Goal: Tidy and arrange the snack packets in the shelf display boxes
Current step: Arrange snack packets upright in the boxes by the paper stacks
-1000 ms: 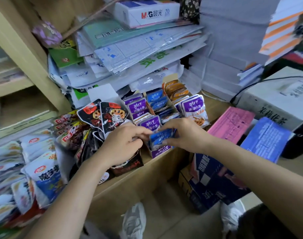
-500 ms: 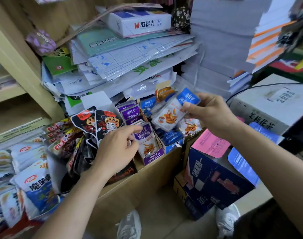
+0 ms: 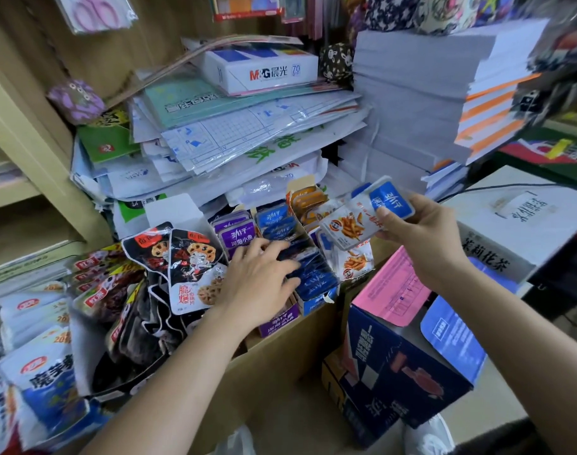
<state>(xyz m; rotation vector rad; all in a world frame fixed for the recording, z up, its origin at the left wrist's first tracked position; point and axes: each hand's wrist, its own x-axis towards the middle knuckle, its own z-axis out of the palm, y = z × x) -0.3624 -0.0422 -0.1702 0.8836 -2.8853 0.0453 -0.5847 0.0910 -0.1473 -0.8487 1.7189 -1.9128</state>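
**Wooden shelf** (image 3: pixel 280 356), seen from above, with stationery at the back and snacks at the front.

- **Back right:** a tall stack of white paper (image 3: pixel 411 103).
- **Back centre:** a slumped pile of plastic-sleeved sheets (image 3: pixel 241 136), topped by a white M&G box (image 3: pixel 264 72).
- **Below the shelf's front edge, to the right:** a dark blue carton (image 3: pixel 405 366) with its pink flap (image 3: pixel 395 290) folded open. A white carton (image 3: pixel 516 224) sits farther right.
- **Front left of the shelf:** loose white-and-blue bags (image 3: pixel 47 382). Just beside them are black lotus-chip bags (image 3: pixel 188 267), upright and leaning.
- **Front centre:** narrow display boxes set side by side.
  - The purple display box (image 3: pixel 277 320) holds purple packets (image 3: pixel 237 236), which stand upright in it.
  - The blue display box (image 3: pixel 316 298) touches the purple one on its right and is filled with dark blue packets (image 3: pixel 313 274).
  - The orange display box (image 3: pixel 305 200) stands behind them.
- **Left hand** (image 3: pixel 260 277): the grip is wide, with fingers spread and nearly straight. The fingertips rest on top of the dark blue packets, and the palm lies over the front of the purple display box.
- **Right hand** (image 3: pixel 421 238): the grip is a pinch with the thumb on top. It holds a blue-topped packet (image 3: pixel 365 218) tilted in the air. The packet is above a cluster of like packets (image 3: pixel 356 261) standing at the right end of the row. A second packet edge shows behind the held one, but how many are pinched cannot be told.
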